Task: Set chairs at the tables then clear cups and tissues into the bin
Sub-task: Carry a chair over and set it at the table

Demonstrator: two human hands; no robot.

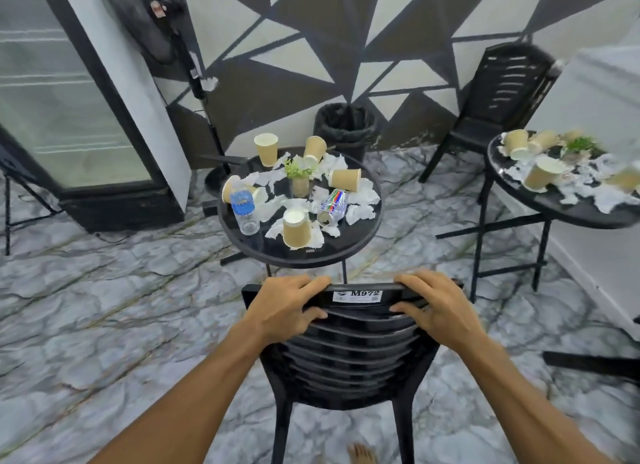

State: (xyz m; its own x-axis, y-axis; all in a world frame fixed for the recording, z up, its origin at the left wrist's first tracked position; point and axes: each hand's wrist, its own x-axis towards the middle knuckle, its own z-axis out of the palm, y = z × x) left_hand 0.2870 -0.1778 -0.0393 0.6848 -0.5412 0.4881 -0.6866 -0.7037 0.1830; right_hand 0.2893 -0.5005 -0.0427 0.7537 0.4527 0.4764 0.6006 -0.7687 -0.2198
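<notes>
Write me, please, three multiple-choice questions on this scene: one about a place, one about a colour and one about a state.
1. Where does the bin stand?
A. Under the right-hand table
B. Beyond the near round table, against the patterned wall
C. Behind the person

2. What colour is the label on the water bottle?
A. Red
B. Green
C. Blue

3. How is the black chair held?
A. Both hands grip the top of its backrest
B. Only one hand grips it
C. No hand touches it

Answers:
1 B: the bin shows past the table's far edge, at the foot of the wall.
2 C: a blue band wraps the clear bottle.
3 A: the left hand and the right hand each curl their fingers over the top rail.
</notes>
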